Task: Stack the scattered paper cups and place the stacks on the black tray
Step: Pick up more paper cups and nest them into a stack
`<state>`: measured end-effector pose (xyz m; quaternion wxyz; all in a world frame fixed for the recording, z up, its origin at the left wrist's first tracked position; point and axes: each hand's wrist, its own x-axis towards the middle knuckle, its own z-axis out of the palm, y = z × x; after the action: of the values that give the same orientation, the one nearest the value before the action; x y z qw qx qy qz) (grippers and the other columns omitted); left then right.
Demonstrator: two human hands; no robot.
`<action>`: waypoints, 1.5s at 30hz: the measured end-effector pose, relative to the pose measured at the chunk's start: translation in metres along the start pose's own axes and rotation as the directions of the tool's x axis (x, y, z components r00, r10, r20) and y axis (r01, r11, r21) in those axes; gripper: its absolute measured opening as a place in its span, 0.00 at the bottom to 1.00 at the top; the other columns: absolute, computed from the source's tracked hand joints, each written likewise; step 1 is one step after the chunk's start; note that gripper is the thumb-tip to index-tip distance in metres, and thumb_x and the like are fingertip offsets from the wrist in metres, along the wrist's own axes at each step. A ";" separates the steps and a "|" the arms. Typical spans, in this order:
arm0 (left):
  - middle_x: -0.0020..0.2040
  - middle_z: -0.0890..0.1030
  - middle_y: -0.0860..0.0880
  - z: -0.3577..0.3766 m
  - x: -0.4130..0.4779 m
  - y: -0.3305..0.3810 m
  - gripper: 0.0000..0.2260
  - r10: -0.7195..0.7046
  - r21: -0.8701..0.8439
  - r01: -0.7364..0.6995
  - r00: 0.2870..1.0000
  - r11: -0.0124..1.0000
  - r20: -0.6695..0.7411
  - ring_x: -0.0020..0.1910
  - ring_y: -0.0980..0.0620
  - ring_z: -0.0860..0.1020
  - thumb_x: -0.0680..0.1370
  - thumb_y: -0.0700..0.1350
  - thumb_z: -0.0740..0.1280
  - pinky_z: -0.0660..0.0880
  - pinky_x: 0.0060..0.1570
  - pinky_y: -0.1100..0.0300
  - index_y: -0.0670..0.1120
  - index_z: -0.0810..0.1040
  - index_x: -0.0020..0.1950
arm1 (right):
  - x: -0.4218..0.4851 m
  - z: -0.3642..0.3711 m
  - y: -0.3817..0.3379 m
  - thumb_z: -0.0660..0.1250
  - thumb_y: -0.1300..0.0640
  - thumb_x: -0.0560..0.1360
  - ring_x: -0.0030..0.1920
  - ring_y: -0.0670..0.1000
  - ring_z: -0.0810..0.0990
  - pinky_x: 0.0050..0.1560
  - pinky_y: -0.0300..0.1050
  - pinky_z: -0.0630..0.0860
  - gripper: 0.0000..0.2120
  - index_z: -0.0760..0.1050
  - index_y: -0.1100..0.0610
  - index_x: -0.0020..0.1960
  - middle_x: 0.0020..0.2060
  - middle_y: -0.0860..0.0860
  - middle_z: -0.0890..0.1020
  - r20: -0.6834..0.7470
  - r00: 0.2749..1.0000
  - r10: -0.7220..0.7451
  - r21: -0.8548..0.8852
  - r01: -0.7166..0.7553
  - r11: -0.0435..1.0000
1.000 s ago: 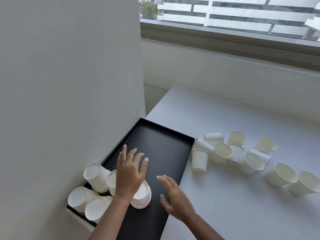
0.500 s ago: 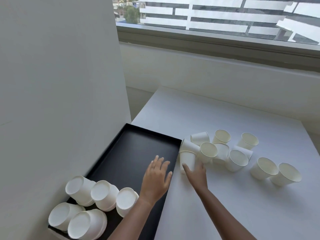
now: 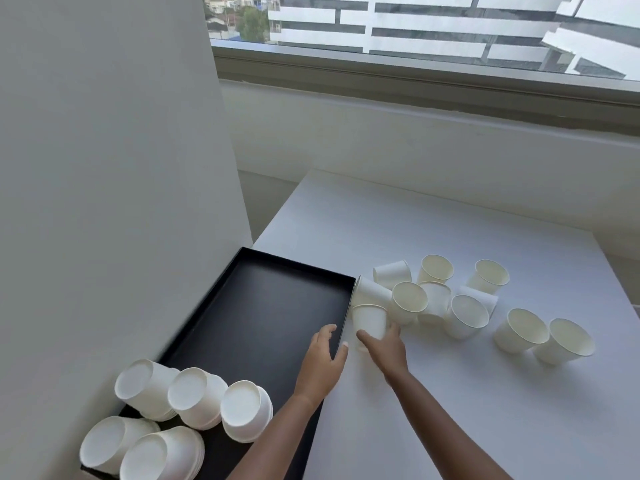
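Right hand (image 3: 385, 351): arm extended, fingers and thumb grasping a paper cup (image 3: 370, 322). Left hand (image 3: 322, 362): relaxed, empty, over the black tray (image 3: 270, 323) edge.

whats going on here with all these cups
A person is tidying paper cups. Their right hand grips the cup nearest the black tray, at the edge of the loose cups scattered on the white table. Their left hand is open over the tray's right edge. Five upside-down stacks already sit at the tray's near end.
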<state>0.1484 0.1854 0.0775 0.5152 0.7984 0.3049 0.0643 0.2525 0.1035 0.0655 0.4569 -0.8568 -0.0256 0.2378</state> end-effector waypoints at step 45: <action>0.68 0.66 0.46 0.023 0.007 0.016 0.38 -0.137 -0.172 0.126 0.989 0.977 -0.056 0.64 0.45 0.69 0.68 0.43 0.72 0.70 0.63 0.48 0.46 0.55 0.72 | -0.018 -0.070 -0.035 0.64 0.64 0.75 0.43 0.61 0.80 0.43 0.55 0.78 0.06 0.78 0.63 0.50 0.42 0.60 0.83 -0.117 0.679 -0.725 -0.440 0.619 0.651</action>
<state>0.1708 0.1668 0.0790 0.5731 0.7276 0.3678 0.0825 0.2723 0.0653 0.1332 0.3436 -0.8779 -0.3227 -0.0844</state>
